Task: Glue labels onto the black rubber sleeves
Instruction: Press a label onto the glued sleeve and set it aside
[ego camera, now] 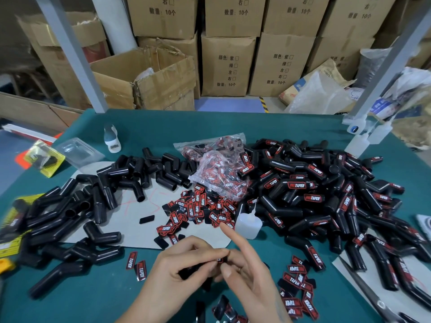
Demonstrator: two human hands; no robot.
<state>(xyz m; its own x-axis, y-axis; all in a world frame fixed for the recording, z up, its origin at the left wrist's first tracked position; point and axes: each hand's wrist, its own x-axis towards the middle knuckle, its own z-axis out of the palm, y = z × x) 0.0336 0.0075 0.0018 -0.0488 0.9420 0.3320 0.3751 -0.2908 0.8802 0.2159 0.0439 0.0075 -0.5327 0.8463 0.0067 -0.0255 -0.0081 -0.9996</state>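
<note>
Both hands low over desk [303,127] | left hand [179,264] pinching black sleeve [190,271] | right hand [242,259] pinching small label [220,260] at sleeve | risk: crooked label, sticky fingers from glue bottle [248,226] nearby

Packing workshop — stacked cartons [227,66], green worktable [163,127].

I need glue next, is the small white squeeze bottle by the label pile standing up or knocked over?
Upright. The squeeze bottle stands on its base on the table, nozzle pointing up, beside the label pile.
</note>
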